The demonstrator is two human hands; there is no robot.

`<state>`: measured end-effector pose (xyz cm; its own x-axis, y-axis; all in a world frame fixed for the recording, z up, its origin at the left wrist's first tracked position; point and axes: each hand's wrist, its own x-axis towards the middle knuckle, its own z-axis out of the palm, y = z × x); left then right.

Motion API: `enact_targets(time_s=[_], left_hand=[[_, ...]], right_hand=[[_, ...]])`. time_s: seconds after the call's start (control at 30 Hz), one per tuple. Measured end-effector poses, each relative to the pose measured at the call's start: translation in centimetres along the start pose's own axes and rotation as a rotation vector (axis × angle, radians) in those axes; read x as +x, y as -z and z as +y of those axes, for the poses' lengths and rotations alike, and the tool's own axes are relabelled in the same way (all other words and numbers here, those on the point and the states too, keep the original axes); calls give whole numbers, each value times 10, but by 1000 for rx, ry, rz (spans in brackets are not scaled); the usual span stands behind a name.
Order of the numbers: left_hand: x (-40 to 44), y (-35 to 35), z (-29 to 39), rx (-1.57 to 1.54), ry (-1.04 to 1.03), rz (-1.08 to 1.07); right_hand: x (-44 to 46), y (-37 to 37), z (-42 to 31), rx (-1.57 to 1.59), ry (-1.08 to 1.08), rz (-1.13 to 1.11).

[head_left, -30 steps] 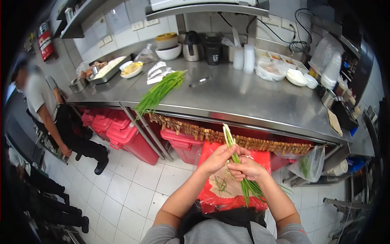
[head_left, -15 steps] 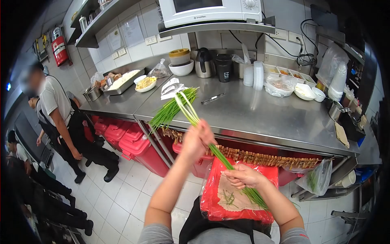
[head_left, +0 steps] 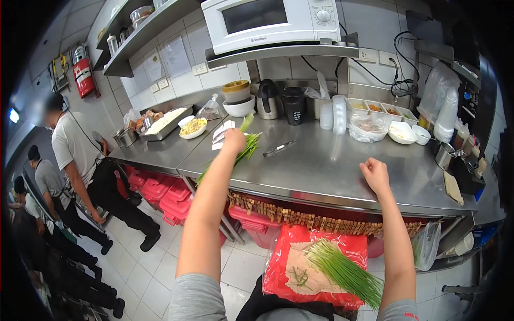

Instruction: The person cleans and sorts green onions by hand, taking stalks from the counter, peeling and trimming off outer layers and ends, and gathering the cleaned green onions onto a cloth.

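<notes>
My left hand [head_left: 234,141] is closed at a bunch of chives [head_left: 249,145] on the steel counter, beside a crumpled printed paper [head_left: 220,131]. A blurred green tip sticks out past the fingers; the fingertips themselves are partly hidden. My right hand [head_left: 375,174] is loosely curled over the counter's front area, with no stalks showing in it. Below, a spread bundle of chives [head_left: 342,267] lies across a brown paper sheet [head_left: 295,258] on a red plastic-wrapped surface [head_left: 278,278]. A few short cut pieces lie on the paper.
A pen [head_left: 279,148] lies on the steel counter [head_left: 316,166]. Bowls, a thermal jug [head_left: 270,99] and a black cup [head_left: 294,106] stand along the back. Clothespins [head_left: 321,221] line the front edge. Red bins [head_left: 175,202] sit underneath. Several people stand at left.
The bundle that both hands were gripping now lies on the red surface. My left hand has moved up and left to the counter bunch; my right hand has moved up and right.
</notes>
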<state>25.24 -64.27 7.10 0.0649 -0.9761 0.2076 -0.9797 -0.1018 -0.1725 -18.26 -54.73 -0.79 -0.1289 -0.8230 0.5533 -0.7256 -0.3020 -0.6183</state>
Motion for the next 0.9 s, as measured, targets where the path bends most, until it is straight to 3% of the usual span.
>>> enact_targets(time_s=[0.07,0.17,0.4,0.43,0.57,0.7,0.8,0.83,0.9], left_hand=[[-10,-22,15,-203,164,31],[-27,-24,26,33,220,69],[-46,-37,8,-184,332,22],[-36,-55,1,-127,346,139],[-12,-68,-16,-64,516,165],[-27,-54,4,24,450,251],[-25,-60,2,-99,437,181],[-22,-58,0,-110,435,72],[-20,-67,3,15,414,195]], right_hand=[[0,0,3,91,2,2],[2,3,10,186,-13,-13],[0,3,1,111,-15,-48],[0,3,1,97,-12,-50],[-1,3,0,88,-14,-55],[-1,6,-2,59,-42,-72],[0,3,0,65,-31,-53],[0,2,1,73,-21,-44],[0,3,1,87,-13,-53]])
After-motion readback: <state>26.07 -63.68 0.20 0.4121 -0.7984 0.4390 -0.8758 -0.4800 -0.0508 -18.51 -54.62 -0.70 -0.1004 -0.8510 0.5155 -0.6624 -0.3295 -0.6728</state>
